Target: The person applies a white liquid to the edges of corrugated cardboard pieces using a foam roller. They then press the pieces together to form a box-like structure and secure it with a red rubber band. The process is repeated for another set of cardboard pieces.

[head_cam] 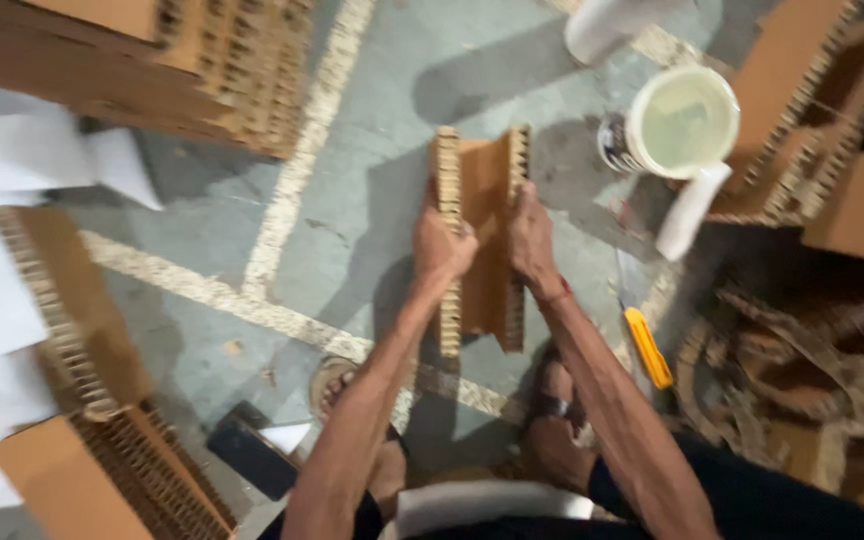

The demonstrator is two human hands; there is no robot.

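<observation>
Between both grips, a brown honeycomb cardboard piece (487, 240) is clamped: left hand (442, 245) closed on its left edge, right hand (532, 240) on its right; a white bucket (682, 122) stands beyond the right grip.

A white bucket (684, 122) of pale liquid stands upper right on the grey floor (372, 200), a white strip (690, 212) leaning off its rim. A yellow knife (647, 347) lies below it. Honeycomb cardboard stacks (82, 340) and white sheets (12, 150) sit left; curled cardboard scraps (792, 370) lie right.
</observation>
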